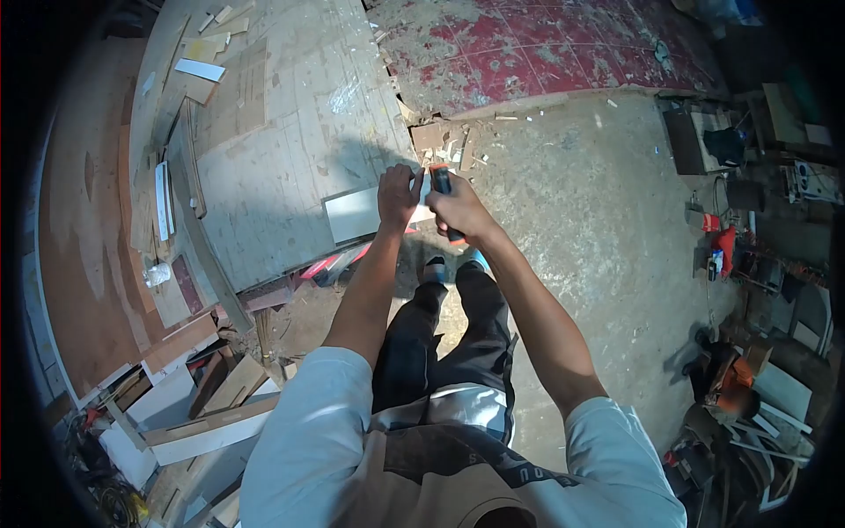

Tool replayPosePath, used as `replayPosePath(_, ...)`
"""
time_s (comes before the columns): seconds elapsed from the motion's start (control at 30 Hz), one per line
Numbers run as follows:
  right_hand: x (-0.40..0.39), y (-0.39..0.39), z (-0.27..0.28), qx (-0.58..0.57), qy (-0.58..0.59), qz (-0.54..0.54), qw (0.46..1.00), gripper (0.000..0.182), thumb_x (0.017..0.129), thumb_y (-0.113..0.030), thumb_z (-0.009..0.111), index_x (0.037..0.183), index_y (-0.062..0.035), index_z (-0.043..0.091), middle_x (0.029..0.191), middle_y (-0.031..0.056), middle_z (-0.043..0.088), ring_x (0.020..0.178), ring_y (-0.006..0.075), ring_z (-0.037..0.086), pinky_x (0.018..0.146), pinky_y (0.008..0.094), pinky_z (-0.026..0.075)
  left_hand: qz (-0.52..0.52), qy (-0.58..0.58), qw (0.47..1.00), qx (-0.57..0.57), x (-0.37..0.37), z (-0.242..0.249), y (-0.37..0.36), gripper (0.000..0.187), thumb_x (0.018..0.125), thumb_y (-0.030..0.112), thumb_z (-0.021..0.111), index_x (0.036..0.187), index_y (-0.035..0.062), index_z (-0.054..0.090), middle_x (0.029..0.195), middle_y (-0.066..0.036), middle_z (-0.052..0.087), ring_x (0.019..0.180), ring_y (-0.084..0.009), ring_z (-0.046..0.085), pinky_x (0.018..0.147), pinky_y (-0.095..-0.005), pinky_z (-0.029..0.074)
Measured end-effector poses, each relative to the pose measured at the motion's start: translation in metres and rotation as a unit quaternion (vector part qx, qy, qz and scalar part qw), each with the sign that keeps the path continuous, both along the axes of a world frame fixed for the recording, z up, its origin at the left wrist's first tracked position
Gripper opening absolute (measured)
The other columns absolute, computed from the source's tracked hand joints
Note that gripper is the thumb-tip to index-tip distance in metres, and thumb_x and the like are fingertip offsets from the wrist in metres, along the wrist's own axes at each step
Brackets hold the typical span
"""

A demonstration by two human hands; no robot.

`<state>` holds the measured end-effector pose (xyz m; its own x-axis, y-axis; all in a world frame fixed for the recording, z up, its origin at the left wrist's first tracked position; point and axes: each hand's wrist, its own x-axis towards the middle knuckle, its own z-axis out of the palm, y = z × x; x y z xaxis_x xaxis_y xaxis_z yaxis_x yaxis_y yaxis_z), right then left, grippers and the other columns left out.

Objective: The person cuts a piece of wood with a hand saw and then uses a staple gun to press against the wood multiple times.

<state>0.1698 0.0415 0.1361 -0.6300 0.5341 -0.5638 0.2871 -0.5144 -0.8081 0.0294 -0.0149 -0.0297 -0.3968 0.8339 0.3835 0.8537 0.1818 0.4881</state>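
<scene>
A narrow white board [350, 216] lies on the near right corner of the wooden worktable [290, 167], one end running out past the table edge. My left hand [399, 198] rests on top of this board, its fingers stretched forward and slightly bent. Close to the right of it, my right hand [462, 211] is closed around a black-and-orange hand tool [442, 183] above the board's end. The exact kind of tool cannot be made out, and my fingers cover part of it.
Offcuts and a white strip [200, 69] lie on the table's far left. Scrap boards [211, 431] are heaped at lower left. Small wood scraps [458, 145] litter the concrete floor [581, 220] beyond my hands. Tools and clutter, with a red item [723, 242], line the right side.
</scene>
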Motion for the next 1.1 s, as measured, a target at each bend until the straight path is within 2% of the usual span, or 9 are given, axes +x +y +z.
replayPosePath(0.2,0.005,-0.004,0.011,0.007,-0.021,-0.015,1.000,0.016,0.088,-0.011,0.058,0.099,-0.0014,0.051,0.061,0.0016,0.049,0.043,0.0123,0.047,0.040,0.0307,0.040,0.001,-0.013,1.000,-0.012,0.000,-0.001,-0.002,0.025,0.093,0.026,0.065,0.078,0.0070,0.057,0.078,-0.009,0.056,0.079,-0.0294,0.056,0.073,-0.0413,0.043)
replayPosePath(0.4,0.066,-0.092,-0.048,0.145,-0.010,-0.032,0.989,0.015,0.084,-0.004,0.062,0.098,-0.0051,0.057,0.064,0.0023,0.052,0.054,0.0105,0.052,0.051,0.0310,0.044,0.020,0.026,0.999,-0.019,0.000,0.000,0.000,0.024,0.095,0.024,0.063,0.081,0.0054,0.058,0.081,-0.011,0.058,0.084,-0.0305,0.057,0.076,-0.0410,0.044)
replayPosePath(0.5,0.094,-0.128,-0.092,0.198,0.006,-0.058,0.978,0.010,0.076,0.000,0.066,0.079,-0.0041,0.057,0.063,0.0014,0.052,0.060,0.0092,0.052,0.055,0.0316,0.045,0.039,0.015,0.998,-0.053,0.000,-0.003,0.001,0.024,0.096,0.023,0.059,0.082,0.0041,0.058,0.084,-0.014,0.058,0.087,-0.0325,0.057,0.080,-0.0413,0.045)
replayPosePath(0.67,0.107,-0.156,-0.143,0.356,0.039,-0.039,0.933,0.019,0.068,-0.008,0.074,0.064,-0.0011,0.056,0.062,0.0111,0.059,0.054,0.0228,0.060,0.054,0.0336,0.046,0.069,0.009,0.997,-0.041,-0.003,-0.018,0.000,0.024,0.097,0.021,0.056,0.082,0.0026,0.058,0.087,-0.016,0.059,0.091,-0.0346,0.056,0.084,-0.0431,0.045)
replayPosePath(0.83,0.098,-0.150,-0.086,0.317,0.024,-0.112,0.942,0.017,0.069,-0.006,0.073,0.065,-0.0019,0.057,0.058,0.0091,0.056,0.050,0.0202,0.058,0.052,0.0318,0.045,0.050,-0.097,0.993,-0.047,-0.005,-0.006,-0.005,0.027,0.094,0.029,0.061,0.089,0.0028,0.059,0.092,-0.015,0.059,0.092,-0.0345,0.056,0.086,-0.0459,0.043)
replayPosePath(0.9,0.104,-0.137,-0.060,0.355,0.036,-0.129,0.925,0.016,0.070,-0.004,0.072,0.064,-0.0023,0.056,0.055,0.0074,0.053,0.047,0.0175,0.055,0.050,0.0307,0.043,-0.047,-0.083,0.995,0.005,-0.006,0.008,-0.012,0.041,0.085,0.042,0.070,0.100,0.0050,0.059,0.095,-0.013,0.059,0.094,-0.0341,0.056,0.088,-0.0475,0.041)
replayPosePath(0.93,0.109,-0.130,-0.045,0.363,0.027,-0.117,0.924,0.018,0.071,-0.004,0.071,0.063,-0.0027,0.056,0.054,0.0054,0.053,0.047,0.0149,0.054,0.049,0.0297,0.043,-0.103,-0.089,0.990,-0.045,-0.011,0.015,-0.018,0.067,0.074,0.050,0.078,0.120,0.0063,0.056,0.112,-0.014,0.058,0.107,-0.0346,0.055,0.095,-0.0497,0.039)
replayPosePath(1.03,0.118,-0.114,-0.008,0.332,0.052,-0.164,0.928,0.020,0.073,-0.002,0.070,0.061,-0.0037,0.055,0.055,0.0019,0.055,0.050,0.0102,0.054,0.049,0.0283,0.043,-0.158,0.022,0.986,-0.053,-0.012,0.029,-0.045,0.087,0.071,0.051,0.080,0.137,0.0056,0.046,0.130,-0.017,0.052,0.124,-0.0347,0.049,0.102,-0.0523,0.036)
replayPosePath(1.1,0.128,-0.101,-0.001,0.345,0.026,-0.158,0.925,0.017,0.074,0.000,0.070,0.062,-0.0020,0.058,0.057,0.0009,0.057,0.052,0.0082,0.054,0.051,0.0279,0.044,-0.170,0.036,0.973,-0.151,-0.027,0.018,-0.053,0.103,0.067,0.048,0.084,0.146,0.0056,0.035,0.143,-0.018,0.044,0.135,-0.0334,0.041,0.107,-0.0554,0.032)
